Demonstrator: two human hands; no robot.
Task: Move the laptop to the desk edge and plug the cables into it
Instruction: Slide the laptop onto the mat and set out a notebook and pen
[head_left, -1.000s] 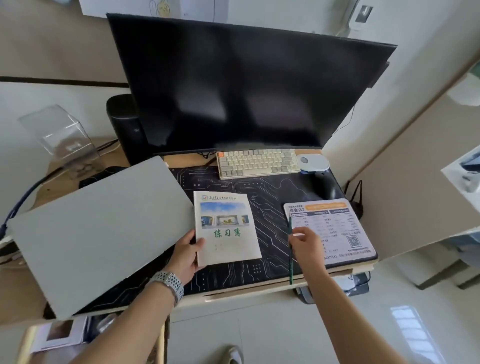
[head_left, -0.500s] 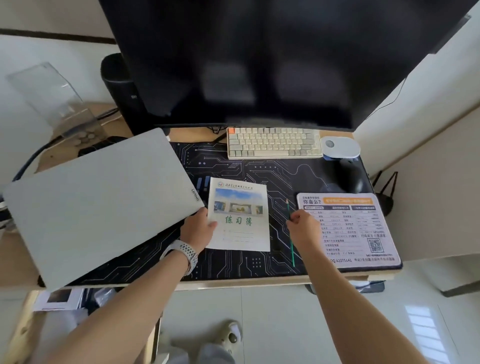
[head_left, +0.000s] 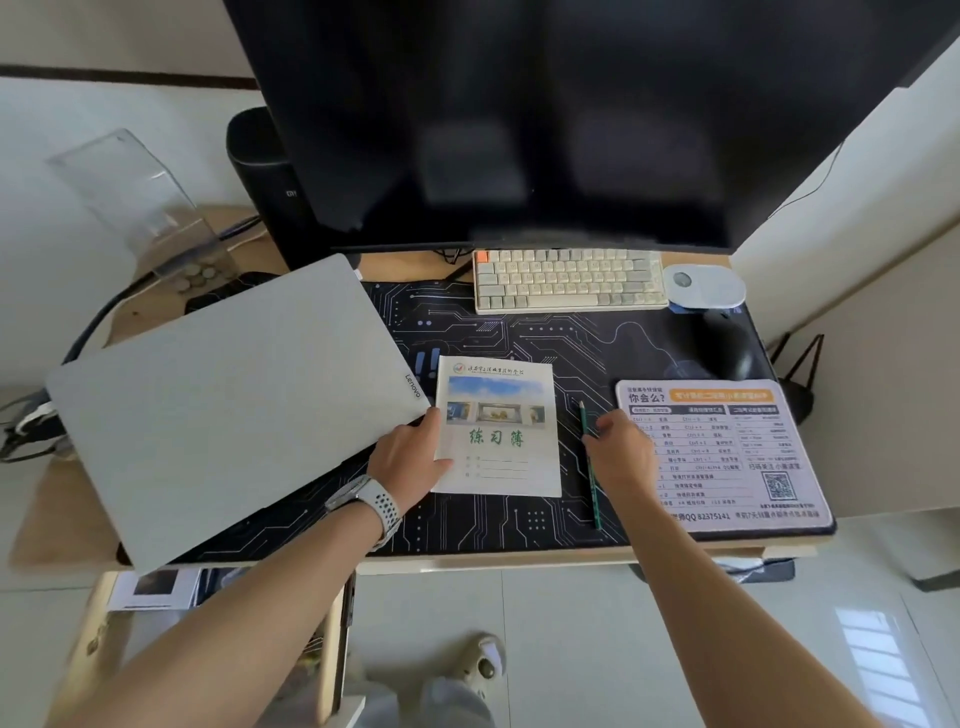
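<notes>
A closed silver laptop (head_left: 228, 405) lies askew across the left part of the desk, its near corner past the desk's front edge. My left hand (head_left: 410, 457), with a watch on its wrist, grips the laptop's right corner and overlaps the left edge of a white exercise book (head_left: 498, 426). My right hand (head_left: 621, 447) pinches a green pencil (head_left: 595, 499) that lies on the black circuit-pattern mat (head_left: 519, 338). Several cables (head_left: 31, 421) bunch at the desk's left edge, next to the laptop's left corner. No cable is seen in the laptop.
A big dark monitor (head_left: 519, 130) looms at the back, with a cream keyboard (head_left: 566, 280), a white puck (head_left: 706, 286) and a black mouse (head_left: 727, 343) below it. A printed mouse pad (head_left: 727, 457) is at the right. A black speaker (head_left: 265, 187) and a clear stand (head_left: 135, 202) are back left.
The view has moved closer and tipped down. The laptop's raised side has dropped and its logo now shows. Both hands stay at the laptop corner and the pencil.
</notes>
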